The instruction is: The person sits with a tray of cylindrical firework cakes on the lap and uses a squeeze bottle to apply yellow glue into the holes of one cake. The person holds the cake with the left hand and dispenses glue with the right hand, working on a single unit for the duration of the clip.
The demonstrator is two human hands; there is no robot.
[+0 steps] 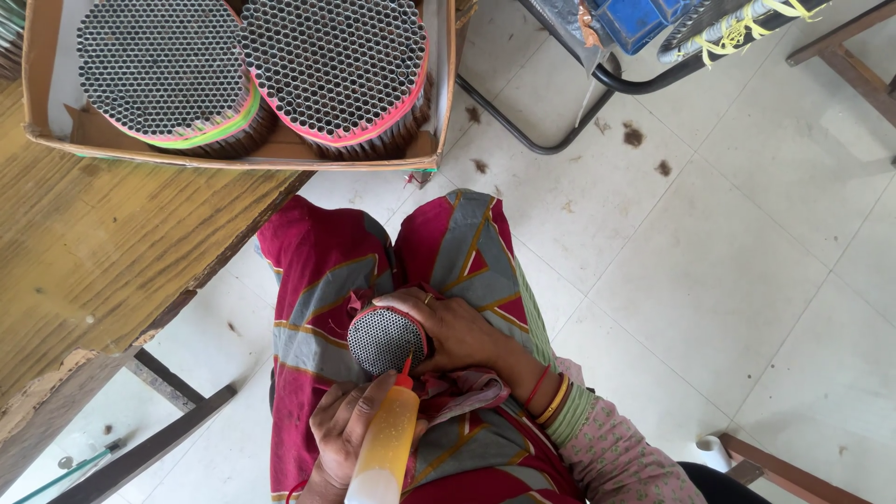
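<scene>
Pale square floor tiles (737,271) fill the room, evenly lit and speckled with dark scraps. At left stands a worn wooden worktop (103,252) bearing a cardboard box (42,84) — beyond, a black metal frame (523,126) and wooden furniture legs (845,61).

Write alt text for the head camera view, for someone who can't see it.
Seen from above, a seated person's right hand grips a small round bundle of thin tubes on their lap while the left hand points a squeeze bottle with a red nozzle at its honeycomb face. Two larger tube bundles sit in a cardboard box on a wooden table.
</scene>
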